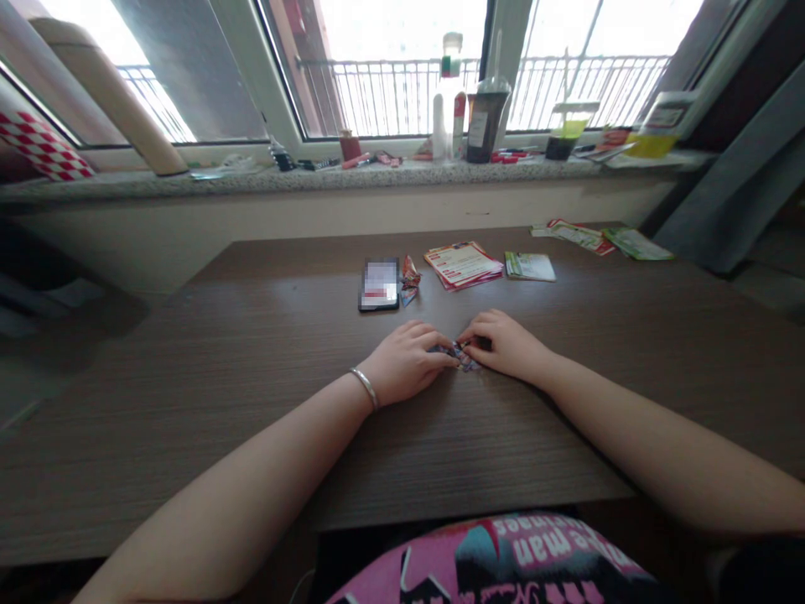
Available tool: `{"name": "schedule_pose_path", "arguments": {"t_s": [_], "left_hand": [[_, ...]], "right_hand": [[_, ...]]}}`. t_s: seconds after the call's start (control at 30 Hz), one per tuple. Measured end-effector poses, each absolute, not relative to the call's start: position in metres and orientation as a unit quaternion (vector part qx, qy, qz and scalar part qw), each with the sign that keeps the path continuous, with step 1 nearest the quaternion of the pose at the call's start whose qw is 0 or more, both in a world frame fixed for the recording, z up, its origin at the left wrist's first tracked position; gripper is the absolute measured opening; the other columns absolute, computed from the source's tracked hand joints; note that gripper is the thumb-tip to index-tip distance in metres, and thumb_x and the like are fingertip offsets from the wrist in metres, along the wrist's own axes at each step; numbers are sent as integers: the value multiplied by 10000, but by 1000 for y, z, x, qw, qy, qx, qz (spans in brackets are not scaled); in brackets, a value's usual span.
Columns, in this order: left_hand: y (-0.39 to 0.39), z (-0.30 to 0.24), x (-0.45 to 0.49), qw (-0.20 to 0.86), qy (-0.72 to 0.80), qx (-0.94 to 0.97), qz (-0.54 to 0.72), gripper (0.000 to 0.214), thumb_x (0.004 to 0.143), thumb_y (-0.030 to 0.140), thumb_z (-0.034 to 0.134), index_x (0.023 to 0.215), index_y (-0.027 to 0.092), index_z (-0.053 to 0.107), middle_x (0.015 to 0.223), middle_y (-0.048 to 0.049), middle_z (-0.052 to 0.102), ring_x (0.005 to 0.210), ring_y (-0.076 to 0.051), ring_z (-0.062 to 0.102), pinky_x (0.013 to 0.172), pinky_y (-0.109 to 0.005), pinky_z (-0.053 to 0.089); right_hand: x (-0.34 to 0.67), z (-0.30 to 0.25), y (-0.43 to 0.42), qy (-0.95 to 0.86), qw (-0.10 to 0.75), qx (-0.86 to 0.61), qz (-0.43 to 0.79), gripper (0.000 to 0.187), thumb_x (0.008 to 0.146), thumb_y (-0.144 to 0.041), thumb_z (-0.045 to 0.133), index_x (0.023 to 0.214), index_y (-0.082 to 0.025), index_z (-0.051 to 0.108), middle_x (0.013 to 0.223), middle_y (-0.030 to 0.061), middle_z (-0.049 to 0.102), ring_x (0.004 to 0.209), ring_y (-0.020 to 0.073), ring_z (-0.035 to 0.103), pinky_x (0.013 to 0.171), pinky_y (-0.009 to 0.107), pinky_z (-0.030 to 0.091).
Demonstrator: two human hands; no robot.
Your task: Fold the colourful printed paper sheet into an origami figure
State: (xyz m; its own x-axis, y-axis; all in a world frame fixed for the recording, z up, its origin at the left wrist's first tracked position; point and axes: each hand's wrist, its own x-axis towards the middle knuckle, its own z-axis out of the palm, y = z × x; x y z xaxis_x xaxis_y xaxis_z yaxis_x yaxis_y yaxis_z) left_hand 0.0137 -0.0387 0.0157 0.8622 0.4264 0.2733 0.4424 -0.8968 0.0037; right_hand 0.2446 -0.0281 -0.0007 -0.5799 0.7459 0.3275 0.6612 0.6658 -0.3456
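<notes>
A small piece of folded, printed paper [467, 361] in purple, white and orange lies on the table between my hands. My left hand [412, 361], with a silver bangle at the wrist, pinches its left side, and the fingers cover part of it. From the other side, the thumb and forefinger of my right hand [503, 346] grip its upper right part. Just beyond my left hand lies a phone [379, 285] with a lit screen. Touching or close beside the phone is a crumpled or folded orange-red printed paper piece [410, 279]; its exact shape is too small to tell.
Past my hands on the brown table [251, 361] lie a stack of printed sheets [464, 264], a smaller card stack [530, 267] and loose printed strips [584, 236]. Bottles and a dark drink cup [485, 122] stand on the granite windowsill [352, 178].
</notes>
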Motion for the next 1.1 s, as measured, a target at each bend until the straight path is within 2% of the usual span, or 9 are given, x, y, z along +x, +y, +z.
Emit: {"name": "schedule_pose_path", "arguments": {"t_s": [0.17, 0.57, 0.8, 0.93, 1.1], "left_hand": [[-37, 15, 12, 60, -267, -951, -143, 218, 914, 289, 463, 951, 245, 673, 1072, -38, 621, 1040, -217, 516, 998, -414, 345], [-36, 15, 14, 45, -368, -917, -151, 177, 875, 316, 526, 880, 186, 646, 949, -66, 640, 937, -220, 554, 897, -394, 415], [-34, 7, 13, -9, -438, -885, -158, 302, 840, 398, 564, 1046, 186, 624, 1228, -97, 547, 1128, -262, 508, 981, -418, 407], [-32, 4, 13, -53, -442, -881, -160, 312, 835, 376, 573, 1080, 188, 615, 1242, -94, 538, 1152, -257, 499, 1005, -416, 397], [-29, 2, 14, -88, -430, -880, -181, 269, 821, 333, 596, 1046, 185, 614, 1203, -82, 561, 1137, -243, 506, 1013, -412, 390]], "right_hand": [[244, 2, -30, -880, 222, -412, 86, 99, 777, -288, 657, 792, -195, 688, 832, 58, 639, 847, 197, 552, 810, 347, 411], [238, 4, -33, -897, 214, -370, 107, 141, 816, -301, 628, 740, -188, 663, 795, 42, 641, 809, 173, 552, 793, 320, 406], [237, 4, -33, -891, 210, -388, 103, 147, 823, -318, 622, 774, -186, 665, 832, 52, 633, 844, 183, 546, 810, 327, 402], [236, 2, -33, -875, 209, -426, 95, 168, 798, -359, 647, 786, -192, 655, 875, 67, 624, 895, 208, 539, 830, 346, 407], [235, 2, -34, -866, 207, -449, 81, 313, 777, -471, 644, 914, -191, 658, 964, 88, 623, 951, 236, 533, 857, 379, 420]]}}
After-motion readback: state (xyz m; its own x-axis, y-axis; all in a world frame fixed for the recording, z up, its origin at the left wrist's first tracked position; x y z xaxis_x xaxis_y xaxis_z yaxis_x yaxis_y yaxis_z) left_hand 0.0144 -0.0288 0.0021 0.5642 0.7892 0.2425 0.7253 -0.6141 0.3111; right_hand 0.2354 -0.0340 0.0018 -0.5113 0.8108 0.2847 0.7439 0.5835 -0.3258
